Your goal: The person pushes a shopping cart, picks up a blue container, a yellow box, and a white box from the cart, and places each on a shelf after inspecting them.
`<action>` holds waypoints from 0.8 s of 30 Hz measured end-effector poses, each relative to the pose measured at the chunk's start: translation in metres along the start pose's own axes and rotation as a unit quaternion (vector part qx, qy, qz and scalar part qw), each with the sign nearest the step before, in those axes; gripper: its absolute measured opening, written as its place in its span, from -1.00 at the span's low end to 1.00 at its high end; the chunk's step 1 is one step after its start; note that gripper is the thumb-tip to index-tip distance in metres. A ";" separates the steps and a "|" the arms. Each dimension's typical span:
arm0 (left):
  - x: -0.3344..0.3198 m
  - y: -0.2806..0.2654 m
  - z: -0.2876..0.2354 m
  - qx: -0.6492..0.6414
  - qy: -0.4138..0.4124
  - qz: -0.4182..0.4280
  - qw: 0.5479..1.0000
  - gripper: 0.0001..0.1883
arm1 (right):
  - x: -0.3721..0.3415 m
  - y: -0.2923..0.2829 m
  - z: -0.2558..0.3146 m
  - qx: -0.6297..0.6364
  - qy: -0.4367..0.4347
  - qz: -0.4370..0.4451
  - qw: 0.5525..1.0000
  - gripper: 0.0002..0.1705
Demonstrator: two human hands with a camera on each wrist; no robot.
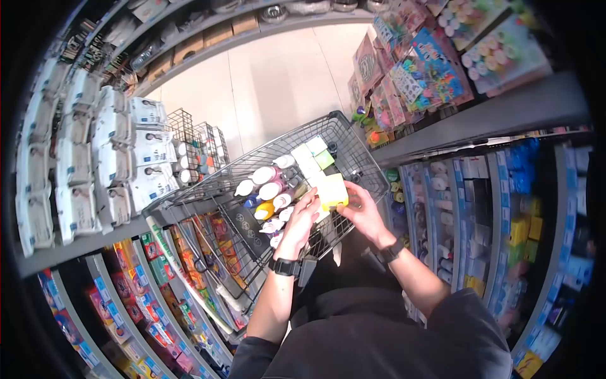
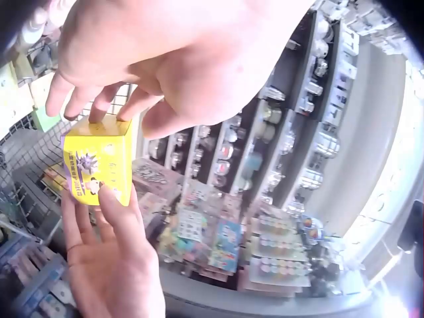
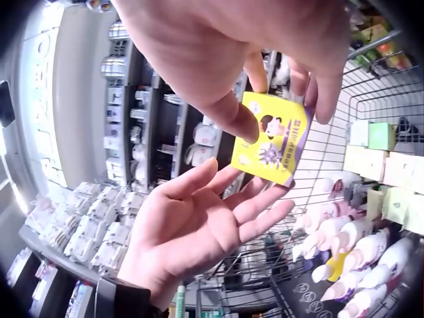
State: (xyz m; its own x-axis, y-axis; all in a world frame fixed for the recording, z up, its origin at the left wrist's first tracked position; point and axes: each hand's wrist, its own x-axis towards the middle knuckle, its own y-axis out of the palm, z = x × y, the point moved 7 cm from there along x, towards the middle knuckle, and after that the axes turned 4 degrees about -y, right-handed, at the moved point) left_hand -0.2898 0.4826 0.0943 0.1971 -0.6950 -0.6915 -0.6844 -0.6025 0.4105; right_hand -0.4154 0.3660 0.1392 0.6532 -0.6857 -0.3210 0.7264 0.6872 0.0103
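A small yellow box [image 1: 332, 191] with a purple edge and a cartoon figure is held up over a shopping cart. My right hand [image 1: 366, 215] grips it, thumb pressed on the printed face and fingers behind, as the right wrist view shows. My left hand [image 1: 302, 222] is at the box's other end, palm open; its straight fingertips touch the edge there. In the left wrist view the printed face of the yellow box [image 2: 99, 165] shows between both hands. Below, in the cart, lie pump bottles [image 3: 351, 248] and pale boxes [image 3: 368, 162].
The wire shopping cart [image 1: 338, 120] stands in front of me in a shop aisle. White packs [image 1: 113, 145] fill the left shelf, above colourful boxed goods [image 1: 158, 303]. Craft packs [image 1: 429, 69] hang at the right. Tiled floor [image 1: 271, 76] stretches ahead.
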 end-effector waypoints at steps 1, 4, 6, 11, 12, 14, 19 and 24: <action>-0.021 0.004 -0.007 0.003 0.013 0.006 1.000 -0.36 | -0.019 0.004 0.016 -0.047 -0.053 -0.023 0.997 -0.27; -0.084 0.015 -0.031 0.035 0.075 0.015 0.996 -0.46 | -0.066 0.023 0.031 0.021 -0.059 -0.013 0.998 -0.24; -0.113 0.023 -0.034 0.047 0.085 0.032 0.995 -0.45 | -0.099 0.029 0.058 -0.001 -0.070 -0.023 0.997 -0.23; -0.162 0.056 -0.044 0.071 0.123 0.088 0.986 -0.41 | -0.172 0.022 0.116 -0.222 -0.211 -0.092 0.947 -0.18; -0.167 0.064 -0.043 0.078 0.129 0.117 0.982 -0.40 | -0.184 0.019 0.126 -0.257 -0.236 -0.100 0.932 -0.18; -0.180 0.077 -0.044 0.108 0.141 0.143 0.974 -0.38 | -0.206 0.015 0.140 -0.250 -0.238 -0.104 0.933 -0.18; -0.208 0.129 -0.038 0.150 0.127 0.235 0.952 -0.30 | -0.244 -0.019 0.147 -0.201 -0.242 -0.164 0.935 -0.17; -0.202 0.201 -0.005 0.164 0.080 0.304 0.935 -0.28 | -0.291 -0.084 0.147 -0.219 -0.247 -0.234 0.914 -0.13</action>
State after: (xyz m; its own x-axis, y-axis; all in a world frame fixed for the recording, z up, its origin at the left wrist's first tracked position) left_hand -0.4641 0.4999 0.3195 -0.2125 -0.9359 -0.2809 -0.8774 0.0562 0.4765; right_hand -0.6352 0.4726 0.3706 0.3873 -0.8801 0.2745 0.8668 0.2462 -0.4337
